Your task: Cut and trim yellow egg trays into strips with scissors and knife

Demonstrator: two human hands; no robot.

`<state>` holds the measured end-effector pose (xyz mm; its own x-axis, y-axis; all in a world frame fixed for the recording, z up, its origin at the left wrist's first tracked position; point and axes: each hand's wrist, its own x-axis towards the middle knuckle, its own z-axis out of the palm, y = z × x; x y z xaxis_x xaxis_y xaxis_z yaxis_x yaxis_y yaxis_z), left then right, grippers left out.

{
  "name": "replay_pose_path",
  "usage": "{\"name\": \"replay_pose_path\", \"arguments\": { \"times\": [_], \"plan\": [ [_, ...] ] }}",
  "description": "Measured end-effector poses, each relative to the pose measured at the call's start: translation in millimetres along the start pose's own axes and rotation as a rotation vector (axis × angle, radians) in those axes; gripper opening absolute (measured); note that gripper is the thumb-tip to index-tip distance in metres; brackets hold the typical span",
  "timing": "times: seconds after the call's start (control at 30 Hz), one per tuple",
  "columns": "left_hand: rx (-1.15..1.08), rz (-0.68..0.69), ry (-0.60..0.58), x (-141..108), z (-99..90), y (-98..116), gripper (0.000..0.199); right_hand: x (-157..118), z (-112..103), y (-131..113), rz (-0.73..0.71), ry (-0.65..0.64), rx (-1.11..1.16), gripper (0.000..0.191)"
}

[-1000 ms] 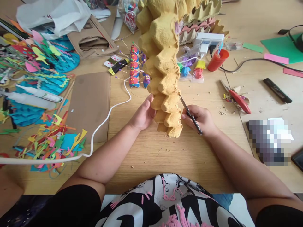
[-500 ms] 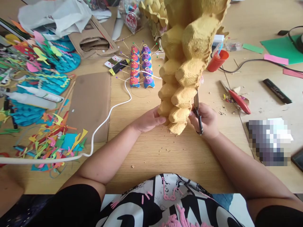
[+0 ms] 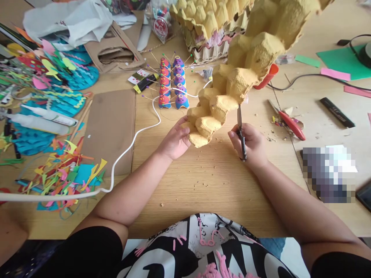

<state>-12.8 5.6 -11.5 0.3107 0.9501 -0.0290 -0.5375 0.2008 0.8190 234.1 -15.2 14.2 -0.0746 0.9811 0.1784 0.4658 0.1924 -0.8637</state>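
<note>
Near end of the yellow egg-carton strip (image 3: 207, 125) is gripped by the L hand (image 3: 175, 139), thumb laid against it. Scissors (image 3: 242, 146) are held in the R hand (image 3: 251, 143), fingers curled round the handles, w/ blades pointed fwd; whether the strip's R edge is touched by the tip can't be told. The strip's long axis is slanted fwd & up to the R, past the blades, far end cut off by the frame. L is nearer; R is held apart, just off that edge. Beyond, pinned figures (image 3: 165, 82), then a tray stack (image 3: 207, 19), are seen.
</note>
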Motion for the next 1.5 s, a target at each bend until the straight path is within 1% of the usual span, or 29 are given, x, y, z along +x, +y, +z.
{"name": "replay_pose_path", "arguments": {
  "times": [0.17,0.23,0.3,0.43,0.63,0.73,0.83,0.93,1.1,1.2,1.37,1.5],
  "plan": [
    [-0.113,0.025,0.026,-1,7.1,5,0.05,2,2,2,-0.037,-0.001,-0.011,0.028],
    [-0.159,0.033,0.049,-2,11.3,8,0.044,2,3,3,-0.043,0.002,0.004,0.028],
    [-0.219,0.004,0.093,-3,14.2,12,0.043,3,4,3,-0.041,-0.009,0.02,0.029],
    [-0.335,-0.041,0.225,-1,14.9,15,0.046,4,5,1,-0.008,-0.061,0.019,0.031],
    [-0.326,-0.042,0.3,0,6.5,18,0.044,5,5,2,0.028,-0.186,-0.006,0.035],
    [-0.32,-0.034,0.288,0,0.2,18,0.047,6,5,2,0.062,-0.269,0.005,0.036],
    [-0.342,0.004,0.26,0,-3.7,19,0.045,6,4,1,0.098,-0.355,0.05,0.037],
    [-0.362,0.023,0.259,1,-4.5,21,0.046,7,3,0,0.093,-0.412,0.047,0.037],
    [-0.366,0.027,0.266,1,-3.5,25,0.049,8,0,-1,0.042,-0.486,-0.05,0.031],
    [-0.368,0.042,0.267,2,-2.7,26,0.052,7,-1,-4,0.011,-0.504,-0.142,0.027],
    [-0.39,0.076,0.226,2,-1.9,27,0.053,6,-3,-11,-0.041,-0.536,-0.258,0.025],
    [-0.324,0.08,0.204,2,-1.9,27,0.055,6,-4,-13,-0.049,-0.573,-0.329,0.026]
  ]
}}
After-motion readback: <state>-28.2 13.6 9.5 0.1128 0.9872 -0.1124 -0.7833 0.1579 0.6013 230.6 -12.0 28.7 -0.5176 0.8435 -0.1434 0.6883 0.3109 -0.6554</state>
